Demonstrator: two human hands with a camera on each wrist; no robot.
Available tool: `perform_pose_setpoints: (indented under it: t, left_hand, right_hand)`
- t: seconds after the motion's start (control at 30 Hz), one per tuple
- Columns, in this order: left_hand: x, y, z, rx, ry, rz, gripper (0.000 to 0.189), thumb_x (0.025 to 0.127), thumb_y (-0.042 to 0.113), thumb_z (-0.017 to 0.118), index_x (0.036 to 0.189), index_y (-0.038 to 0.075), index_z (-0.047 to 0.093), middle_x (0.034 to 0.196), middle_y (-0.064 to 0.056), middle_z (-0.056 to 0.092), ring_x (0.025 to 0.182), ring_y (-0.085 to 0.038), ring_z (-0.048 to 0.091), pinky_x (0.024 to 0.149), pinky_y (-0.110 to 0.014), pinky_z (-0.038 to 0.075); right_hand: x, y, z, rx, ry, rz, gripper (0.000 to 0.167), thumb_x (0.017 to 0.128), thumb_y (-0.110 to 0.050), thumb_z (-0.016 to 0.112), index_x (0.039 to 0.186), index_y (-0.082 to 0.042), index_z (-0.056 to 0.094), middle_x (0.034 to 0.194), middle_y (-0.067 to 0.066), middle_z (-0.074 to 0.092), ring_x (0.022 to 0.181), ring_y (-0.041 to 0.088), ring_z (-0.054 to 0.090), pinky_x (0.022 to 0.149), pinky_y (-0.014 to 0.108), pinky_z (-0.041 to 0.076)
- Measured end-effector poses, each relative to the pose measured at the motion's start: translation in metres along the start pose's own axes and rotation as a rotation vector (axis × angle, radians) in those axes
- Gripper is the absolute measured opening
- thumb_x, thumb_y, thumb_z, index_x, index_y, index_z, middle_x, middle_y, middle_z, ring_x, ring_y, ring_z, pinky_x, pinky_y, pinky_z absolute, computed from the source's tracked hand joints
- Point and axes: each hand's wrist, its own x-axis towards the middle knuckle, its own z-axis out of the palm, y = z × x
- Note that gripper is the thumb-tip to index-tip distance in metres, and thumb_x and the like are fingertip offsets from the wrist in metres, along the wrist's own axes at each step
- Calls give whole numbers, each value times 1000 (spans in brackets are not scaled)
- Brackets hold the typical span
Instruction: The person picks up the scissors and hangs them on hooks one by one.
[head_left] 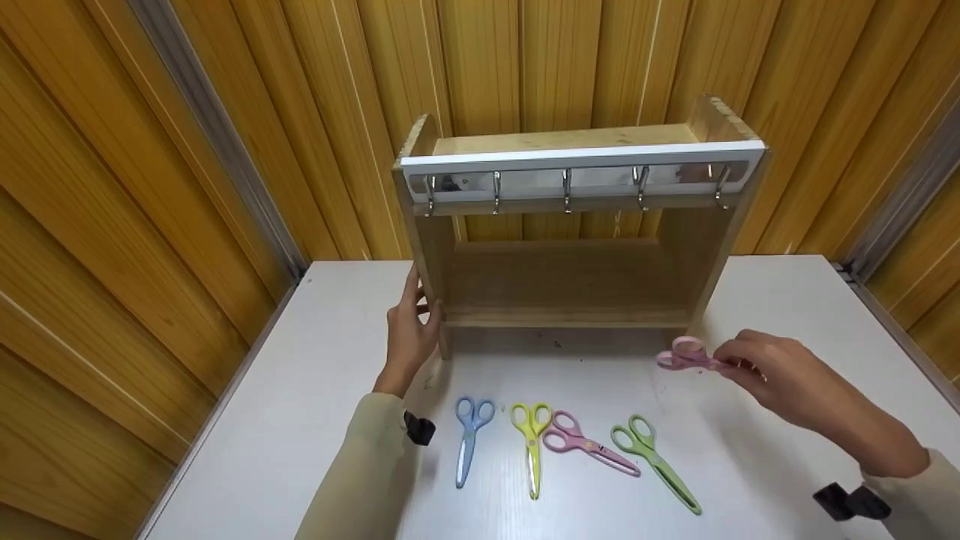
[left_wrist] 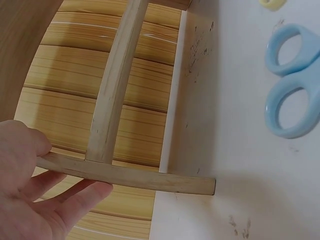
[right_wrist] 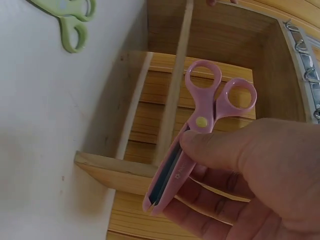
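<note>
Pink scissors are pinched by the blade end between the thumb and fingers of my right hand, handle loops pointing left, in front of the rack's right leg. My left hand grips the lower left side panel of a wooden rack, thumb on one face and fingers on the other in the left wrist view. Along the rack's upper front runs a strip with several metal hooks. Before it on the table lie blue scissors, yellow scissors, a second pink pair of scissors and green scissors.
A white table carries everything and ends at the wood-panelled wall behind the rack. The second pink scissors touch or nearly touch the yellow ones. Metal rails edge the side walls. Black clips sit on the sleeves.
</note>
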Motion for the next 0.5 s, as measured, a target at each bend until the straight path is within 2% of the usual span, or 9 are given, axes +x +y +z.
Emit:
perform_pose_setpoints:
  t: [0.13,0.27,0.5]
  left_hand:
    - [0,0,1,-3,6,9,76,99,1,62,164,20,26,149,-13,56,108,-33,72,86,-41,62]
    - [-1,0,1,-4,2,-7,77,100,2,62,165,22,25,151,-13,54,111,-32,71,86,-38,62]
    - [0,-1,1,-6,4,-12,77,100,3,62,165,21,24,149,-17,55,106,-32,72,84,-38,62]
  right_hand:
    - [10,0,-13,-9,131,-29,31,72,9,87,94,-10,76,86,-8,66,73,4,57,62,12,52]
    - [22,-3,-25,-12,250,-41,32,72,9,87,96,-7,75,88,-3,68,74,9,62,72,1,46]
    - [43,-9,-34,27,414,-9,29,76,10,84,102,0,75,94,8,72,83,4,59,81,-2,40]
